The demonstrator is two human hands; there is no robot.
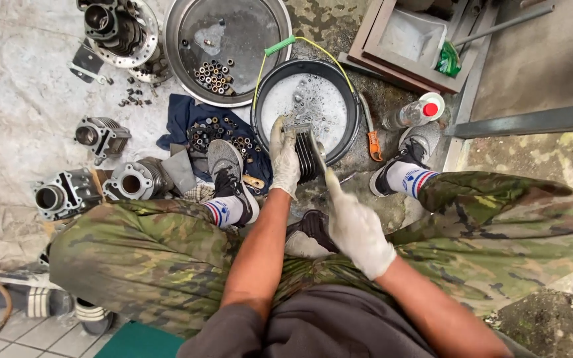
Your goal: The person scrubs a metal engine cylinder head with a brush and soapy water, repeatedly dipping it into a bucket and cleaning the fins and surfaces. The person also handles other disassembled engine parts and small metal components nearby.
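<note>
Engine cylinders point(67, 192) lie at left on the tarp; the gloved left hand point(285, 162) grips a finned cylinder point(308, 152) over a soapy black basin point(349, 99), while the gloved right hand point(358, 232) closes around a brush point(332, 182).

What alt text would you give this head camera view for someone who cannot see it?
Seen from above, a seated person's gloved left hand holds a finned metal engine cylinder over a black basin of soapy water, while the gloved right hand works beside it. More cylinders, a metal tray of small parts and a bottle surround them.
</note>
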